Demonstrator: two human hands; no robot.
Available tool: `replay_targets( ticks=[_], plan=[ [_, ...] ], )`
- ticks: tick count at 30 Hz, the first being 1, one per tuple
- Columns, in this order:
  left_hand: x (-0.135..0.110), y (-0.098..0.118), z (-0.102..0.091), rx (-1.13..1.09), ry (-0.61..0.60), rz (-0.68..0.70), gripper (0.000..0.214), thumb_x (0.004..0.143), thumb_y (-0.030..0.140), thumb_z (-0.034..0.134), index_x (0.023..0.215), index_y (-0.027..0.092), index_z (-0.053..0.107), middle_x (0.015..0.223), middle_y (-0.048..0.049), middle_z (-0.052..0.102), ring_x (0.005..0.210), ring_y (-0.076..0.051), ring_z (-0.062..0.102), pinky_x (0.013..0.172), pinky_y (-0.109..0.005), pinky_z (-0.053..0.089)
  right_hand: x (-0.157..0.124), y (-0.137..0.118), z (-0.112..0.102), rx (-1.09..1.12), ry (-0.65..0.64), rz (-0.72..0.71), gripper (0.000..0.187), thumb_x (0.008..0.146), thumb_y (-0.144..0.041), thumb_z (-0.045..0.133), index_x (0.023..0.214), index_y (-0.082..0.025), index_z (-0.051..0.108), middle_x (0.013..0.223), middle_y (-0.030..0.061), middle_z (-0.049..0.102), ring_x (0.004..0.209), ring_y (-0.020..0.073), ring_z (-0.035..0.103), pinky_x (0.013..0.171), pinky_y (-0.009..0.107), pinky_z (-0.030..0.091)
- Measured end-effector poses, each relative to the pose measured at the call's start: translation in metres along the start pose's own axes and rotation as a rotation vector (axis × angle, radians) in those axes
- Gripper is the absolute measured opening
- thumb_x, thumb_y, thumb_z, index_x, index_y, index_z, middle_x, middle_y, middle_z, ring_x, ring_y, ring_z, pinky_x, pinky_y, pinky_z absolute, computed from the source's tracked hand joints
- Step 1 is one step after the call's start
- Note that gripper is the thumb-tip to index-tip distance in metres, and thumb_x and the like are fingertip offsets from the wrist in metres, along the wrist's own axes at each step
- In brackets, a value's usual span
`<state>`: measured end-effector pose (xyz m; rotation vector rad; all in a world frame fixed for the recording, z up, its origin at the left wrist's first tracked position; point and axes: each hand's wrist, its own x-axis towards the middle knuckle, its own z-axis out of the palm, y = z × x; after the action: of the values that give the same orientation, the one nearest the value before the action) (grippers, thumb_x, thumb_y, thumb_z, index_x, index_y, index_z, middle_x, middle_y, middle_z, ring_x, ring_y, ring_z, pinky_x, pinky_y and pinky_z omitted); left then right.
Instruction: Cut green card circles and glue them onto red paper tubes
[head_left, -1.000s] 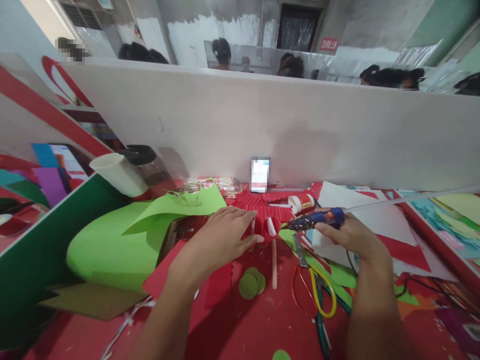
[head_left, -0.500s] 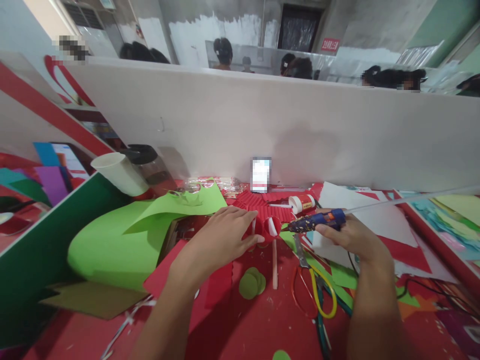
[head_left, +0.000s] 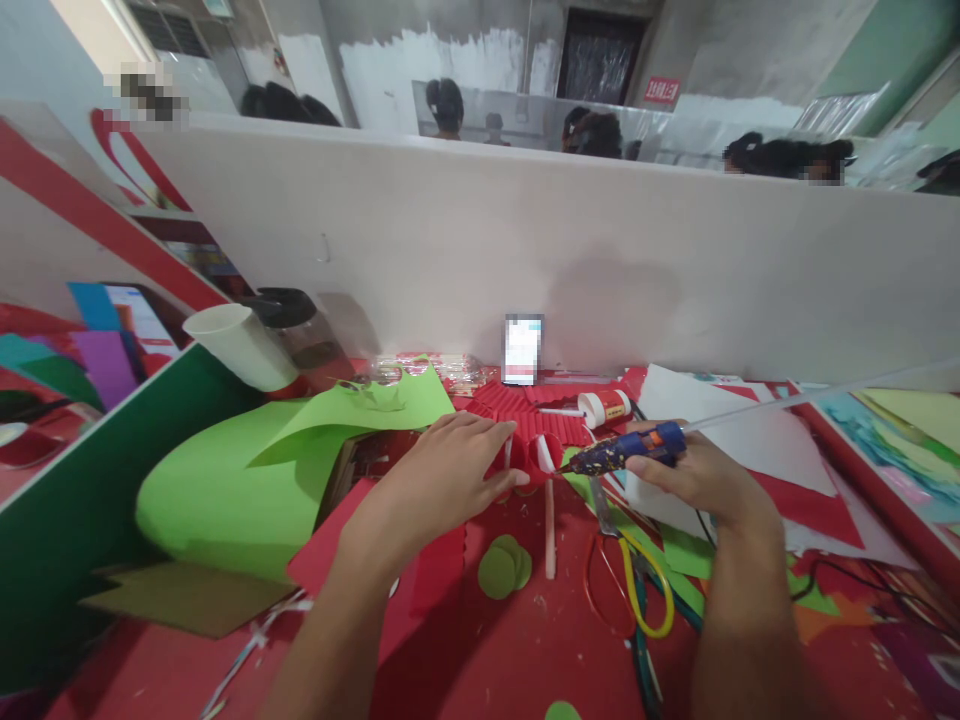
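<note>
My left hand (head_left: 457, 470) is closed, thumb and fingers pinching a red curled paper piece (head_left: 550, 446) with open loops and a pale inner face. In my right hand (head_left: 705, 470) is a dark blue glue gun (head_left: 619, 452), gripped with its nozzle pointing left. The nozzle tip is at the lower right of the paper loop; whether it touches cannot be made out. A clear glue stick (head_left: 795, 405) sticks out of the gun's back. Under the loops lies a pale thin stick (head_left: 550, 535), beside several green paper circles (head_left: 501, 568).
Scissors with yellow and red handles (head_left: 651, 592) lie below the glue gun. A phone (head_left: 523, 350) leans on the white partition (head_left: 450, 240). To the left are a green sheet (head_left: 225, 490) and a white cup (head_left: 240, 345). Paper sheets (head_left: 697, 410) cover the right side.
My right hand has moved the glue gun slightly left and down, bringing its nozzle to the red paper loop. My left hand stays in place.
</note>
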<state>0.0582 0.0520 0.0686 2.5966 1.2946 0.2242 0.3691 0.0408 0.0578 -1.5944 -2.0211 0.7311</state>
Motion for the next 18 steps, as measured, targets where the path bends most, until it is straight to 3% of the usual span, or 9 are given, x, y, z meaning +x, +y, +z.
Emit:
replay_targets(
  ticks=[9, 15, 18],
  plan=[
    [0.001, -0.002, 0.002, -0.002, 0.011, -0.002, 0.035, 0.097, 0.044, 0.060, 0.122, 0.021, 0.062, 0.116, -0.0104, 0.071, 0.114, -0.032, 0.064, 0.100, -0.050, 0.047, 0.001, -0.001, 0.004, -0.009, -0.028, 0.041, 0.033, 0.083, -0.055, 0.065, 0.083, -0.024, 0.078, 0.085, 0.0036, 0.078, 0.081, 0.0272, 0.073, 0.071, 0.035, 0.057],
    [0.000, -0.002, 0.002, -0.008, 0.022, -0.001, 0.034, 0.097, 0.045, 0.059, 0.120, 0.021, 0.063, 0.116, -0.0102, 0.072, 0.114, -0.032, 0.065, 0.099, -0.049, 0.047, 0.006, 0.003, 0.013, -0.012, 0.122, 0.007, 0.038, 0.078, -0.058, 0.069, 0.091, -0.024, 0.078, 0.107, 0.0086, 0.077, 0.105, 0.0337, 0.070, 0.092, 0.046, 0.055],
    [0.000, -0.001, 0.002, -0.006, 0.027, 0.001, 0.033, 0.097, 0.045, 0.059, 0.118, 0.021, 0.063, 0.114, -0.0103, 0.072, 0.112, -0.032, 0.065, 0.098, -0.048, 0.048, 0.009, 0.004, 0.016, 0.000, 0.135, -0.065, 0.038, 0.078, -0.058, 0.070, 0.093, -0.024, 0.076, 0.110, 0.0095, 0.075, 0.110, 0.0340, 0.067, 0.097, 0.049, 0.052]
  ],
)
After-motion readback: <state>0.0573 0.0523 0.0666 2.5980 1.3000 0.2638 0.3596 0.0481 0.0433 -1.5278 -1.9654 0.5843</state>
